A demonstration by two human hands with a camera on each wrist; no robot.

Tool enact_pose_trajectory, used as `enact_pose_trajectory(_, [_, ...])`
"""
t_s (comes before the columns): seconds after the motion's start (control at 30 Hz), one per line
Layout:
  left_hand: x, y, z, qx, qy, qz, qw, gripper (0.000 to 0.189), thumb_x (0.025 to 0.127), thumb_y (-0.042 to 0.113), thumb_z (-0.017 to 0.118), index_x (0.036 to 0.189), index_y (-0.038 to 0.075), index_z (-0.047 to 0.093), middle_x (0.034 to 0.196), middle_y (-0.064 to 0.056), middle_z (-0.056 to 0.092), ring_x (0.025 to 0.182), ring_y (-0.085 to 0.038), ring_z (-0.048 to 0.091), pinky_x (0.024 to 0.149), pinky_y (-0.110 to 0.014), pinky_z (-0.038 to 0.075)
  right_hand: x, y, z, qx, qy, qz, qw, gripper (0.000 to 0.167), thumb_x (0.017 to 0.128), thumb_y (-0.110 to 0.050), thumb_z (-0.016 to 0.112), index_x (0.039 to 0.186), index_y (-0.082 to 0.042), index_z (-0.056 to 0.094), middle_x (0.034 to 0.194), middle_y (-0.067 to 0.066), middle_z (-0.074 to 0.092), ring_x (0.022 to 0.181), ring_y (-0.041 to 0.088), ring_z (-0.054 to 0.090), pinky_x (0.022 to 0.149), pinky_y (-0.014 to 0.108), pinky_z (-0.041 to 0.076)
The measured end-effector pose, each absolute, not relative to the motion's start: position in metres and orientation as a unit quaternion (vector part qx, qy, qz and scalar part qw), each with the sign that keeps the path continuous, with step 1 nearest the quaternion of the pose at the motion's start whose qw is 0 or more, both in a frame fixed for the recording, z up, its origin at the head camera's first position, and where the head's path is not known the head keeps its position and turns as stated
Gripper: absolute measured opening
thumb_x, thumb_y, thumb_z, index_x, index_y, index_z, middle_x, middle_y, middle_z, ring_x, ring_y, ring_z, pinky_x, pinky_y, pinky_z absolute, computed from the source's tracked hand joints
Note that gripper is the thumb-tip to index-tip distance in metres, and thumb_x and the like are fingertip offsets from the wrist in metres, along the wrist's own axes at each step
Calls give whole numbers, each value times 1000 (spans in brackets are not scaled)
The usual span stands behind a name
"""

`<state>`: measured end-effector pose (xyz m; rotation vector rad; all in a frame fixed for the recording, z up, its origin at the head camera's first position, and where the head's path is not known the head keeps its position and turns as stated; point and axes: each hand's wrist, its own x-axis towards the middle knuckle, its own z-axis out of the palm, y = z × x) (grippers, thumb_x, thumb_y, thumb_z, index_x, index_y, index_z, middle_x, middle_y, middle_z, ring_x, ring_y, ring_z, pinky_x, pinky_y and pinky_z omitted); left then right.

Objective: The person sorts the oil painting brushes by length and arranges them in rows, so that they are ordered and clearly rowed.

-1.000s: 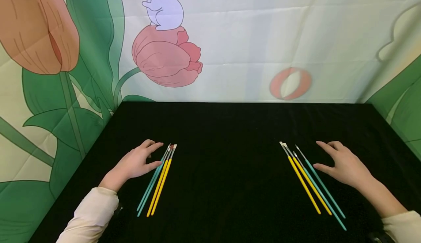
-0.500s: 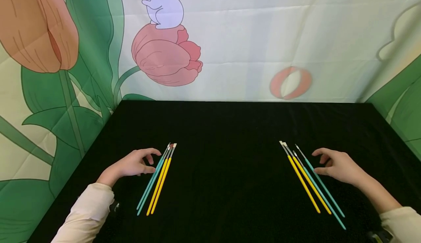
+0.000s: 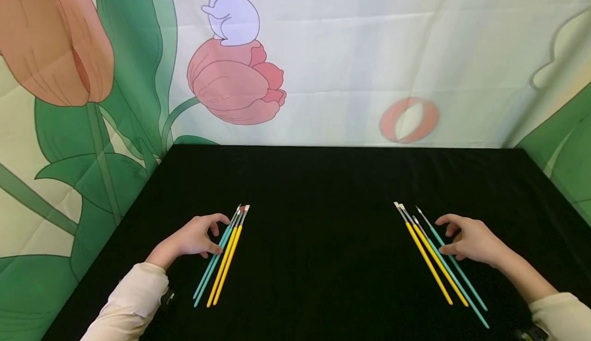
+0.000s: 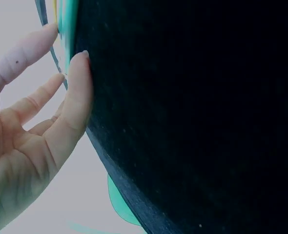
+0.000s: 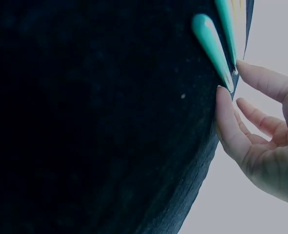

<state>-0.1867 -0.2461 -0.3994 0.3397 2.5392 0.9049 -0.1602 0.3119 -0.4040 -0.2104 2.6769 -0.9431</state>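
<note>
On the left of the black table lie two teal paintbrushes [image 3: 199, 288] beside two yellow paintbrushes [image 3: 223, 265], bristles pointing away. My left hand [image 3: 196, 236] is over the teal pair, its index finger and thumb curved and apart. A gap shows between those fingertips near the teal handles [image 4: 70, 24] in the left wrist view. On the right, two yellow brushes [image 3: 428, 263] and two teal brushes [image 3: 471, 287] fan out. My right hand [image 3: 473, 238] reaches the outermost teal brush, thumb overlapping it. The right wrist view shows index finger and thumb apart around that brush's handle [image 5: 210, 41].
The black cloth-covered table [image 3: 318, 202] stretches between the two brush groups. Behind it hangs a pale backdrop [image 3: 332, 64] printed with tulips and a white animal. Dark wrist cameras sit at both cream sleeves [image 3: 138, 289].
Both hands have bent their fingers from a straighter spread. They have come slightly nearer the front, with thumbs now over the teal brushes. The brushes have stayed in place.
</note>
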Motion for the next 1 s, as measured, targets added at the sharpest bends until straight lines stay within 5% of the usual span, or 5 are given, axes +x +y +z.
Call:
enact_pose_trajectory(0.67, [-186,-237,-399,78,906,348,228,63,65,-13,68,122,5,46,95,-16,46,59,-20,58,52,-31,52,-161,315,-407,-50,917,-360,162,57,70,3,65,123,8,43,99,23,49,64,19,57,54,34,50])
enact_pose_trajectory(1.0, [-186,-243,-401,113,901,355,223,56,65,-15,66,116,2,50,96,-16,46,58,-18,57,53,-30,52,-162,320,-402,-42,908,-373,187,35,74,1,60,109,8,58,94,16,54,71,20,56,58,34,51])
